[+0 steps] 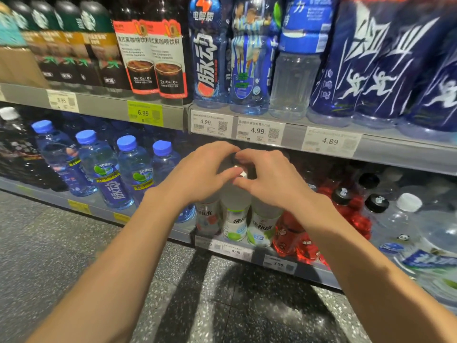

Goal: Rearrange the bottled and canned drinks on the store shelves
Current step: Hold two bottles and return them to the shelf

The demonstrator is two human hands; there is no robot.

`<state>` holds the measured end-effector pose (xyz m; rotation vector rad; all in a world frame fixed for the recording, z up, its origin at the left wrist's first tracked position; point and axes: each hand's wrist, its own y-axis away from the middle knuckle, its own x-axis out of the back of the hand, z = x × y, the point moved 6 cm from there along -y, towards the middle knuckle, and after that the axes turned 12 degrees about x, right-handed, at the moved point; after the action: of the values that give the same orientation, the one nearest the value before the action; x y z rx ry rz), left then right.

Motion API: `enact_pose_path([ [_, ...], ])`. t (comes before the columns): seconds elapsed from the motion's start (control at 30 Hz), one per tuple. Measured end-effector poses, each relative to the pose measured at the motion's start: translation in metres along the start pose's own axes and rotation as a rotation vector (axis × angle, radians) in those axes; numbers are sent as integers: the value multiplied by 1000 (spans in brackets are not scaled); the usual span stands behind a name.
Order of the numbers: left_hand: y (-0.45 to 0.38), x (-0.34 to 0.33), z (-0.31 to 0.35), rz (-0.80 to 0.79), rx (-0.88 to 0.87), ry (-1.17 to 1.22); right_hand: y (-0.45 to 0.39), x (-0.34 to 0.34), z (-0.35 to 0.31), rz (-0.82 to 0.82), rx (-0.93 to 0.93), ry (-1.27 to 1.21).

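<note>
both hands (pixel 201 173) (pixel 268 178) pinching the white bottle's (pixel 235 216) top, under the shelf edge (pixel 321 144)

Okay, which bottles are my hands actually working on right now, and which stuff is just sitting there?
In hand:
left hand and right hand, both on the tops of the white bottles on the lower shelf

Just sitting there:
blue-capped bottles
red bottles
dark coffee bottles
price tags

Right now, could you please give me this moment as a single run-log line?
stage: adjusting lower-shelf row | left hand: curled round white bottle top | right hand: pinching same top | neighbours: blue-capped bottles left, red bottles right
</note>
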<state>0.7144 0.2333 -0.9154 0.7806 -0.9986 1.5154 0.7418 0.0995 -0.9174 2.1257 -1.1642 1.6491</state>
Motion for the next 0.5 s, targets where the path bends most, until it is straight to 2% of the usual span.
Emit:
enact_pose_path([
  [0.17,-1,7,29,-50,-2,-64,15,19,-12,64,56,38],
  [0.27,0,15,48,-50,-12,-87,27,38,-13,164,77,-5],
  [0.5,14,50,116,141,-109,33,59,107,-1,416,36,-96],
])
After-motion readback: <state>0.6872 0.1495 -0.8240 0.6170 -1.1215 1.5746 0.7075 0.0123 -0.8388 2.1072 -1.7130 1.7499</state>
